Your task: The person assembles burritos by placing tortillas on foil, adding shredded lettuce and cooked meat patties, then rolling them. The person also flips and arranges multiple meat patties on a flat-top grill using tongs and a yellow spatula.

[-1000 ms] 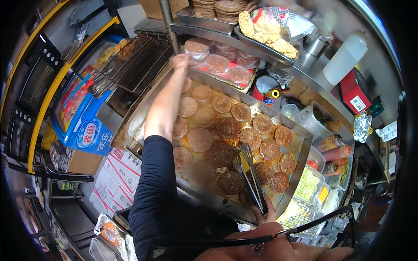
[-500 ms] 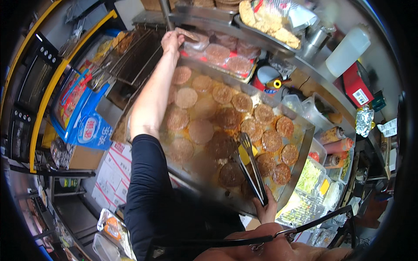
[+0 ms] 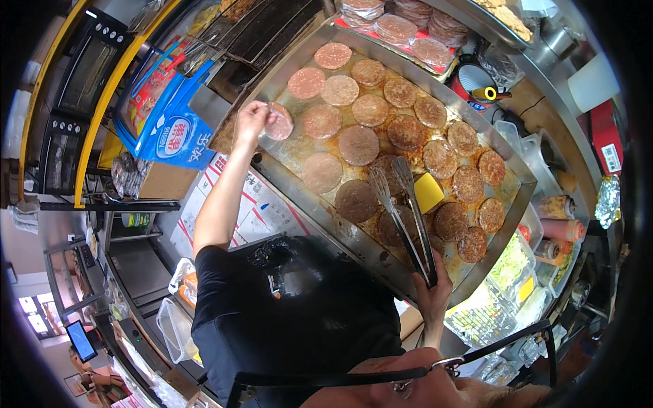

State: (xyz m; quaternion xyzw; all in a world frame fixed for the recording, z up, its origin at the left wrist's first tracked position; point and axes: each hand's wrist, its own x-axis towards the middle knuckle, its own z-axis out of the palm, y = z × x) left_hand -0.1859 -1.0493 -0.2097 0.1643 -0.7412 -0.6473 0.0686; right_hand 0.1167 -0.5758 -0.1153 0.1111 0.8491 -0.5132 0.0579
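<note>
My left hand (image 3: 251, 120) pinches a raw, pinkish burger patty (image 3: 279, 123) by its edge, over the left rim of the griddle (image 3: 272, 158). Closed round the handles of metal tongs (image 3: 407, 216) with black grips, my right hand (image 3: 433, 291) is at the griddle's near right side. The tongs' tips lie apart over the browned patties, and nothing shows between them. Next to them a yellow cheese slice (image 3: 428, 193) covers part of a patty. Several rows of patties fill the griddle, pale and pink at the left (image 3: 307, 83), dark brown at the right (image 3: 469, 184).
Stacked raw patties (image 3: 396, 28) stand on a red tray beyond the griddle. A wire rack (image 3: 262, 27) and a blue bag (image 3: 173, 132) are at the left. Sauce bottles (image 3: 562, 230) and a tub of shredded lettuce (image 3: 511, 265) line the right side.
My left hand has come back from the raw patty stacks to the griddle's left rim, carrying one patty. My right hand still holds the tongs over the browned patties. The view has shifted.
</note>
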